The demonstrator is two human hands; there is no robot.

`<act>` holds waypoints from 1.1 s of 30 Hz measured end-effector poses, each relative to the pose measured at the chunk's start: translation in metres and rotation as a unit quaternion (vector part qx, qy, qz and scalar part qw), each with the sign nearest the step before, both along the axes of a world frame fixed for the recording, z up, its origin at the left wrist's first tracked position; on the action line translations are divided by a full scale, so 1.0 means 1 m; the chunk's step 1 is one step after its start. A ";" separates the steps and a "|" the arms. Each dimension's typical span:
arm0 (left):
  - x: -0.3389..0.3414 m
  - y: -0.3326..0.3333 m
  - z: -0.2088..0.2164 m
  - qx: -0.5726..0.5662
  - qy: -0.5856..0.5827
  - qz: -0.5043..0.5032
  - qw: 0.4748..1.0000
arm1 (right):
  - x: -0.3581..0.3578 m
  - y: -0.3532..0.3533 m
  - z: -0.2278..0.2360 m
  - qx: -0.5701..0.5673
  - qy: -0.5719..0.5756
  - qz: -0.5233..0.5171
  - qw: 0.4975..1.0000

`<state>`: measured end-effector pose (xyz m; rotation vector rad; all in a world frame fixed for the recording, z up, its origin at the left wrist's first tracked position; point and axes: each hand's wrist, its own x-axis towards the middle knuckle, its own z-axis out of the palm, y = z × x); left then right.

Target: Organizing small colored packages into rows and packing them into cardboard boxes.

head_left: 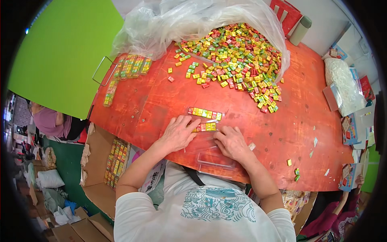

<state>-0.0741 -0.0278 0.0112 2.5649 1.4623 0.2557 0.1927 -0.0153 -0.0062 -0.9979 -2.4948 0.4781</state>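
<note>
On the red table, a lower row of small wrapped blocks [208,127], red, yellow and green, lies between my hands. My left hand [177,133] covers its left end, thumb and forefinger closed on it. At the right end, my right hand [231,142] has its fingers curled in against the row; its fingertips are partly hidden. Just beyond lies a second row of the blocks [204,113] in clear plastic. Nearer to me, by the table edge, are empty clear plastic trays [215,158].
A big heap of loose blocks [242,56] spills from a clear plastic bag [193,20] at the back. Packed rows [133,65] sit at the back left. A cardboard box [94,161] with packed rows stands below left. A few stray blocks [289,162] lie right. Other people are at both sides.
</note>
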 end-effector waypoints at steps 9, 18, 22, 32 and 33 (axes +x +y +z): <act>0.004 0.004 0.004 0.044 0.056 -0.003 0.997 | -0.005 0.008 0.015 -0.074 0.017 0.061 0.995; -0.007 -0.002 -0.022 0.120 -0.101 -0.037 0.987 | 0.005 -0.004 0.011 -0.067 0.035 0.030 0.997; -0.038 -0.004 0.000 0.165 -0.134 0.004 0.977 | 0.005 0.000 0.008 -0.080 0.061 0.041 0.994; -0.222 0.107 0.022 0.325 0.010 0.329 0.887 | -0.003 0.011 0.011 -0.134 0.073 0.004 0.988; -0.239 0.118 0.020 0.324 0.010 0.331 0.886 | -0.005 0.012 0.013 -0.134 0.074 0.006 0.988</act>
